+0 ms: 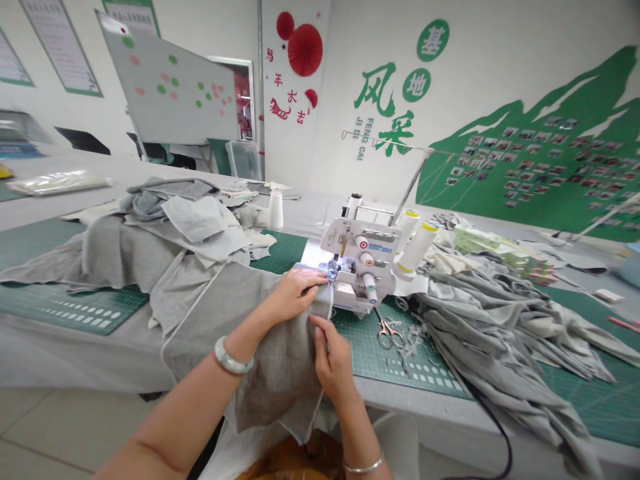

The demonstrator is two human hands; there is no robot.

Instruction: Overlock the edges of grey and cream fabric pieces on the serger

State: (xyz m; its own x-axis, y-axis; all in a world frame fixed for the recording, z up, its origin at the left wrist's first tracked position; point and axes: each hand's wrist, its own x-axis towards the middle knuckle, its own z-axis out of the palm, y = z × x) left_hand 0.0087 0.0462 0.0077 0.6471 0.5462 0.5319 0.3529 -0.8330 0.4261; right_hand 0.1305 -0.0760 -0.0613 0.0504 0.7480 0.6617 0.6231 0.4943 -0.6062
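Note:
A white overlock sewing machine [367, 257] stands on the table with its lamp lit. Grey fabric [277, 360] runs from the presser foot down over the table's front edge. My left hand [295, 292] lies flat on the cloth just left of the foot, fingers stretched toward it. Nearer to me, my right hand [333, 353] pinches the fabric's right edge between thumb and fingers. White stitching runs along that edge.
Scissors [390, 333] and thread scraps lie on the green cutting mat [425, 370] right of the machine. Grey cloth is heaped at the right [500, 327] and left [135, 233]. A white thread cone [275, 209] stands behind. A black cable [495, 420] hangs over the front edge.

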